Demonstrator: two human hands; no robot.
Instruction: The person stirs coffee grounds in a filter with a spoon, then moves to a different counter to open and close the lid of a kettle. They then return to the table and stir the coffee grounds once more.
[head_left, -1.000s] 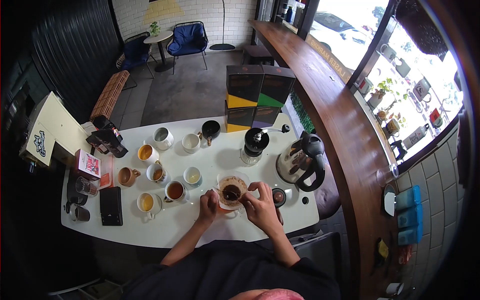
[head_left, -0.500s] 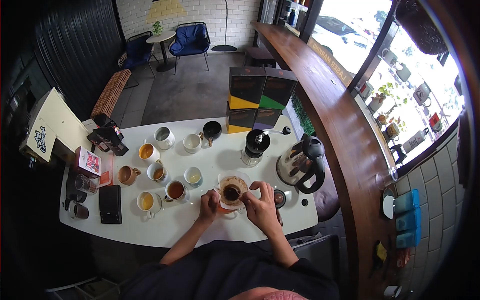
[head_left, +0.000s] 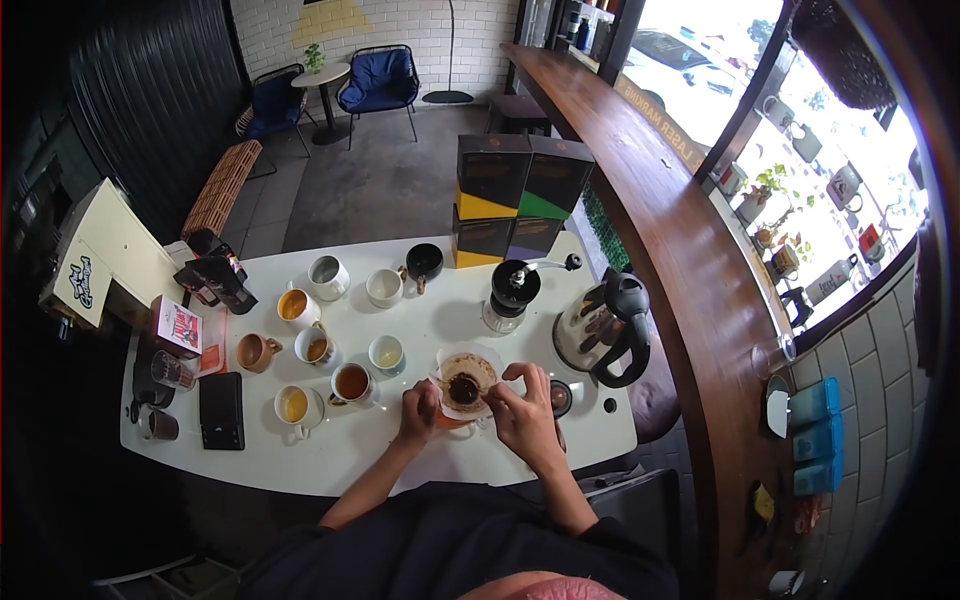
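Note:
A white paper coffee filter (head_left: 468,358) with wet dark coffee grounds (head_left: 463,388) at its bottom is near the front of the white table (head_left: 430,465). My left hand (head_left: 418,412) is closed in a pinch at the filter's left edge. On the right edge, the thumb and fingertips of my right hand (head_left: 528,412) pinch the paper. Below the filter shows a bit of an orange dripper (head_left: 450,421), mostly hidden by the paper and my hands. Just right of my right hand lies a small round dark item (head_left: 560,397).
Several cups stand to the left, among them a cup of dark tea-coloured liquid (head_left: 352,382). A hand grinder (head_left: 508,300) and a metal kettle (head_left: 585,330) are beyond my right hand. Stacked black boxes (head_left: 515,190) rise at the back. A wooden counter (head_left: 690,230) runs along the right.
Both hands keep their pinch at the filter's edges, almost in the same place. The paper's rim and the grounds have shifted slightly.

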